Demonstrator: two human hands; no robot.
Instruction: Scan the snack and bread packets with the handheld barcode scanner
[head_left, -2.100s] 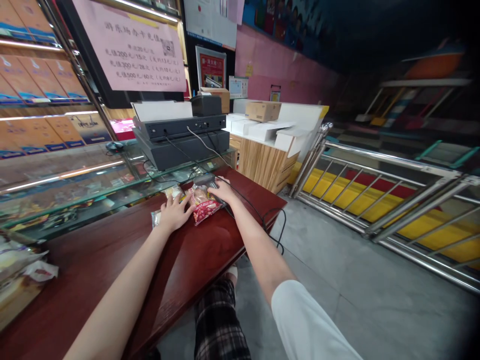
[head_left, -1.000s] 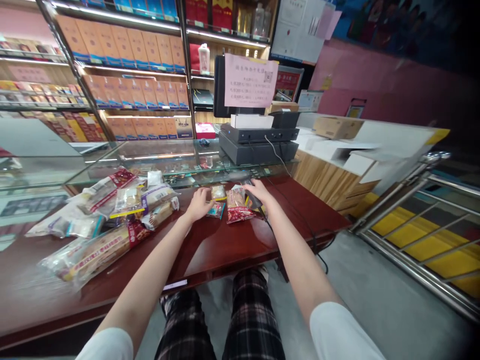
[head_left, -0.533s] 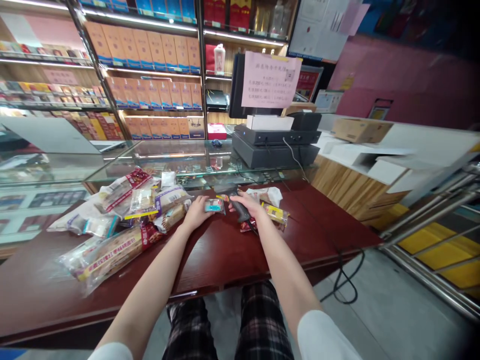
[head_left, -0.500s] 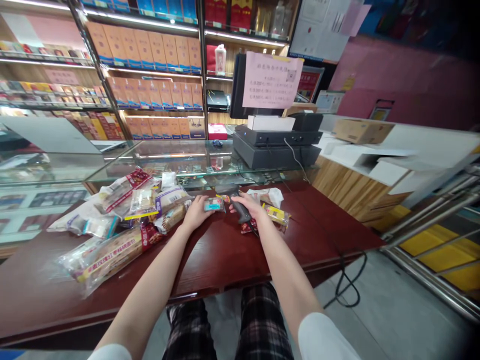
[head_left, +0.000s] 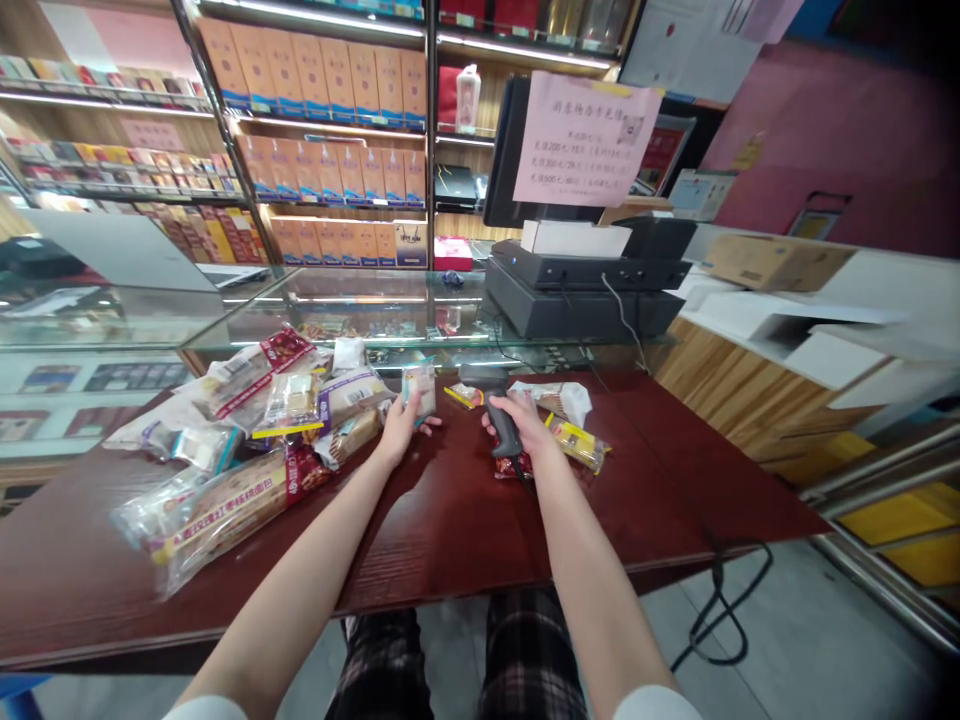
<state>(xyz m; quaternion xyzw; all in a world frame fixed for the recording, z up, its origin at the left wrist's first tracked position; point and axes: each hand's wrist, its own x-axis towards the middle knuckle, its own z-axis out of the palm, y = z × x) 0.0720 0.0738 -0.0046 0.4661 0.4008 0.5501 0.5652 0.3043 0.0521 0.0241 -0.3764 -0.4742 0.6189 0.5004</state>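
My left hand (head_left: pixel 399 425) holds a small clear snack packet (head_left: pixel 418 388) with a blue label, lifted upright off the red-brown table (head_left: pixel 420 530). My right hand (head_left: pixel 525 428) grips a dark handheld barcode scanner (head_left: pixel 501 422), its head turned towards the packet. Under and beside the right hand lie a red snack packet (head_left: pixel 516 466), a yellow-banded packet (head_left: pixel 579 444) and a white-wrapped packet (head_left: pixel 561 396). A pile of several wrapped breads and snacks (head_left: pixel 247 420) lies to the left of my left hand.
A black register with a white box on top (head_left: pixel 585 280) stands on the glass counter (head_left: pixel 360 315) behind the table. The scanner's cable (head_left: pixel 720 600) hangs off the table's right edge to the floor. Shelves of boxed goods (head_left: pixel 330 160) fill the back wall.
My left hand has picked the small blue-labelled packet up off the table and turned it upright. My right hand has taken hold of the scanner. The camera has swung left, showing the snack pile.
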